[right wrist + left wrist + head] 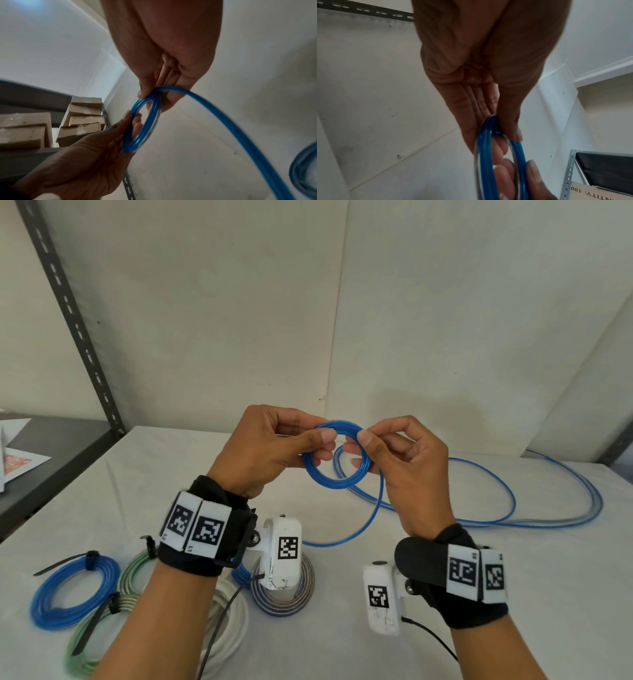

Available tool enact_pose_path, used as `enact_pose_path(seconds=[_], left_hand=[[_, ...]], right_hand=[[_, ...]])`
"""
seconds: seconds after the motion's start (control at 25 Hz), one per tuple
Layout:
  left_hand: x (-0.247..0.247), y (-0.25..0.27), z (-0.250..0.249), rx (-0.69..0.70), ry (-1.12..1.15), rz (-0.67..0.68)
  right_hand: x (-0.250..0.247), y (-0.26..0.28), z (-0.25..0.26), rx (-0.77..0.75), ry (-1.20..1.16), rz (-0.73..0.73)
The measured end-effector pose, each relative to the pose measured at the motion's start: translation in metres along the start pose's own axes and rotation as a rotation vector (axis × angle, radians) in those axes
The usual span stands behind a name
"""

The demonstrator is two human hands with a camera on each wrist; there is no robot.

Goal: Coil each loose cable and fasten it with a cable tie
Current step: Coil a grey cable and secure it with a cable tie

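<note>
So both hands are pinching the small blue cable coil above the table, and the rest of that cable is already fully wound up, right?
Not quite. Both hands, left hand and right hand, do pinch the small blue cable coil, but the head view shows its long loose blue tail trailing unwound across the white table.

A black fabric wrist strap (205,546) is being worn on the left forearm, with two white tabs printed with black square-code markers being carried on its top. A white camera block (282,556) bearing another coded marker is being held on a bracket at its inner side, and a thin black cable is being trailed from it. A matching black strap (455,583) with two marker tabs is being worn on the right wrist, and a white block (382,599) with a marker and a black lead is being carried beside it. No sleeves are being worn.
</note>
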State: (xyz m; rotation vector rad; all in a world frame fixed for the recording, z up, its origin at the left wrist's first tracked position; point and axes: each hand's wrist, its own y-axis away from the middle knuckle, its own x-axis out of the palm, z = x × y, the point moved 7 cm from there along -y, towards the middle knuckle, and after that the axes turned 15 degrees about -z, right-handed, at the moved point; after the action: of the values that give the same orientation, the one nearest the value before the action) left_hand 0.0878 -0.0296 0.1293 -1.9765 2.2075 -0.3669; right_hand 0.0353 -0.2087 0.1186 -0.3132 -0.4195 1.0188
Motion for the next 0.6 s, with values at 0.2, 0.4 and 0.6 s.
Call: enact_pose_path(seconds=[0.2,0.4,0.6], left_hand=[[-0.0028,-0.0001,-0.0039,0.003,0.057,-0.07],[-0.0048,-0.0018,-0.0059,0.033,0.11,-0.127],[-0.0072,-0.0023,-0.007,0.042,0.14,-0.146]], right_hand=[[0.0029,0.0034,-0.0018,0.057,-0.049,-0.019],[0.004,0.0048,-0.0009,0.114,-0.099,-0.023],[0.0052,0.0077,-0.0032,0.163,-0.149,-0.033]])
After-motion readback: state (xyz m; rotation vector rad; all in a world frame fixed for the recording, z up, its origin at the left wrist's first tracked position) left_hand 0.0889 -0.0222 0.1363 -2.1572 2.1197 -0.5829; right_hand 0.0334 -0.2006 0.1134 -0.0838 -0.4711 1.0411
